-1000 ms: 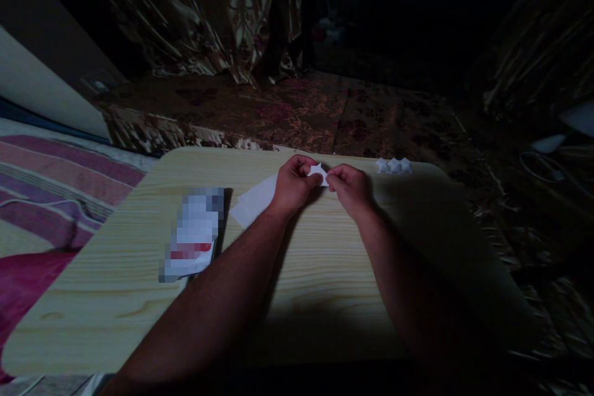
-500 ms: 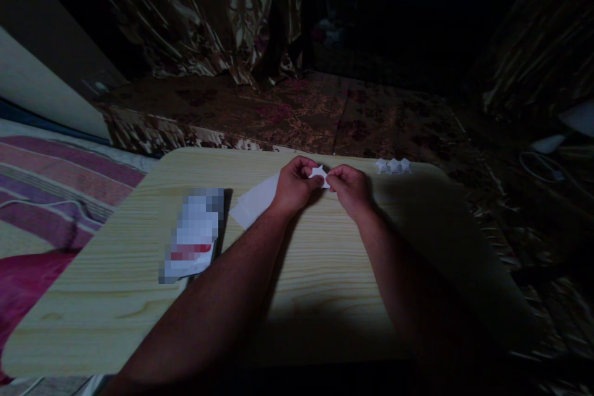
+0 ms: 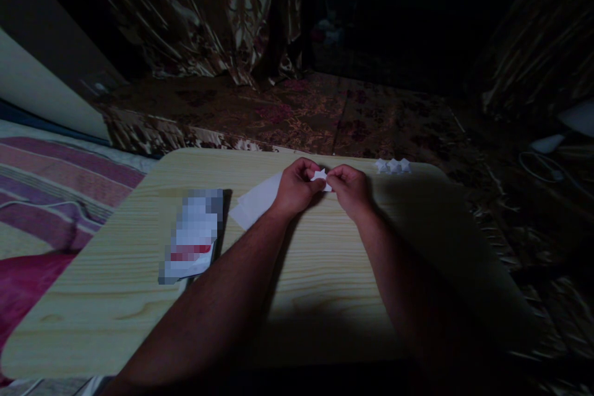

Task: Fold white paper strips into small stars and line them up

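Note:
A small white folded paper star (image 3: 320, 176) is held between both hands over the far middle of the table. My left hand (image 3: 297, 187) is closed on its left side, with the thumb across its lower part. From the right, my right hand (image 3: 349, 187) pinches the star's edge between thumb and fingers. White paper sheets (image 3: 257, 200) lie beside my left hand, partly covered by it. Three finished-looking white paper stars (image 3: 393, 166) sit in a row near the far edge, to the right of my right hand.
The light wooden table (image 3: 325, 284) has rounded corners. A blurred white and grey packet (image 3: 195, 232) with a red mark lies on its left part. A bed with a striped cover (image 3: 60, 173) stands left. Patterned curtains (image 3: 232, 18) hang behind, and a cable lies right.
The paper star has shifted slightly right and down in my fingers. My left hand has edged a little to the right; my right hand keeps its pinch.

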Motion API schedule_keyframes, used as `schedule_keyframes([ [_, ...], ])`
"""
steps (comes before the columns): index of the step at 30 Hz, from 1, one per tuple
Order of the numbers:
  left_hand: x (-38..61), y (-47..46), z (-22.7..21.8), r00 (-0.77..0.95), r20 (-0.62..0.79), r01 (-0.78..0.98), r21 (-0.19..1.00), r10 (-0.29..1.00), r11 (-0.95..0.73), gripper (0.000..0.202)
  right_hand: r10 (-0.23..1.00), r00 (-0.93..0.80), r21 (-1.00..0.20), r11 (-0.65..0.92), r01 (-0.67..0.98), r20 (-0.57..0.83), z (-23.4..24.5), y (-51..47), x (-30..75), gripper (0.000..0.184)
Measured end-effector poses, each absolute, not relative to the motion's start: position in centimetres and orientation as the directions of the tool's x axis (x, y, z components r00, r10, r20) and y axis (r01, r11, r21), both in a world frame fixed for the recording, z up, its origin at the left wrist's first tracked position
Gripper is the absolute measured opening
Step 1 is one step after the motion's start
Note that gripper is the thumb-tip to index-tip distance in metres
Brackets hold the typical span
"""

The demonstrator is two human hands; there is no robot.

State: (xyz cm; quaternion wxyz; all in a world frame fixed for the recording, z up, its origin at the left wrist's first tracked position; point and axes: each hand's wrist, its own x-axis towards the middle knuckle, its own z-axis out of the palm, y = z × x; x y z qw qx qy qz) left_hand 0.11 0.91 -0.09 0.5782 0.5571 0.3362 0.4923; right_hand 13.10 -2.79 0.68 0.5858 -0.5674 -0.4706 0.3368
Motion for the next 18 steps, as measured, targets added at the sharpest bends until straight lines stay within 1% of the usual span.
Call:
schedule_keyframes([
  [5, 0.14, 0.87, -0.26, 0.294, 0.176, -0.219, 0.969, 0.939, -0.113, 0.03, 0.929, 0.332, -0.985, 0.133, 0.109, 0.162, 0.52, -2.7, 13.07, 0.012],
  [11, 0.13, 0.81, -0.2, 0.311, 0.183, -0.188, 0.974, 0.933, -0.129, 0.032, 0.926, 0.333, -0.98, 0.138, 0.146, 0.18, 0.56, -2.69, 13.07, 0.011],
  [15, 0.09, 0.87, -0.14, 0.313, 0.158, -0.206, 0.974, 0.936, -0.095, 0.033, 0.93, 0.335, -0.986, 0.124, 0.112, 0.155, 0.58, -2.67, 13.02, 0.014],
  [18, 0.07, 0.97, -0.34, 0.32, 0.168, -0.183, 0.977, 0.932, -0.113, 0.033, 0.934, 0.326, -0.988, 0.122, 0.1, 0.148, 0.59, -2.7, 13.02, 0.014],
])
